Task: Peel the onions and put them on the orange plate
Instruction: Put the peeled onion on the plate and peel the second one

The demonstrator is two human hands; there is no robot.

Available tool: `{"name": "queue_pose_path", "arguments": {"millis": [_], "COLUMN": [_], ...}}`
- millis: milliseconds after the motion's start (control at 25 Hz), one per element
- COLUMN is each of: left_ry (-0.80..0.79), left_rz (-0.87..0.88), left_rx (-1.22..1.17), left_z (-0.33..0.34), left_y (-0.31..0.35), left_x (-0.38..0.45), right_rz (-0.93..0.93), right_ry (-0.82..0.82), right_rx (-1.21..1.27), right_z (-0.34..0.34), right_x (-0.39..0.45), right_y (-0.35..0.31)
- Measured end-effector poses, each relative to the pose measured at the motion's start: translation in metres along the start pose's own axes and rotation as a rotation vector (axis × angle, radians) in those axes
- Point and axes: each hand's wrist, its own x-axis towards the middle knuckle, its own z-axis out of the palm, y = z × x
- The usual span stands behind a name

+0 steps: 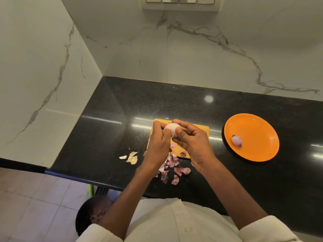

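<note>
Hands meet at the centre of the frame, and between them we see a pale pink, round onion (pixel 171 128), mostly peeled, held above a small rectangular wooden cutting board (pixel 203 128). Our left hand (pixel 160 142) curls its fingers around the onion's left side, with the fingertips pressed to the bulb's lower edge. Our right hand (pixel 191 143) grips it from the right, thumb laid across the front of the bulb and the other fingers wrapped behind and under it. Both hands are closed on the same onion. Just below the hands, at the lower centre, we see a scatter of purple and pink onion skins (pixel 172 169), some on the near edge of the board and most on the glossy black stone counter (pixel 111 137). To the left of them, apart from the pile, lies a pale cream scrap of dry peel (pixel 132 157). At the right of the frame sits a round orange plate (pixel 255 131), well apart from the board, and on its lower left part rests a small peeled purplish onion (pixel 236 141) with a dark tip. White marble walls with grey veins (pixel 192 55) fill the upper half. At the lower left, below the counter edge, we see a dark round container (pixel 85 213); what it holds we cannot tell. White shirt sleeves (pixel 258 229) show at the bottom.
</note>
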Motion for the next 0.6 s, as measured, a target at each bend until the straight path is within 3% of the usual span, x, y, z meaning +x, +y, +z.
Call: {"name": "queue_pose_path", "arguments": {"millis": [600], "left_ry": [0.008], "left_rz": [-0.062], "left_rx": [-0.1], "left_z": [0.002], "left_y": [-0.013], "left_x": [0.005], "right_rz": [0.301], "right_ry": [0.059], "right_rx": [0.362], "right_z": [0.001], "right_x": [0.013], "right_y": [-0.002]}}
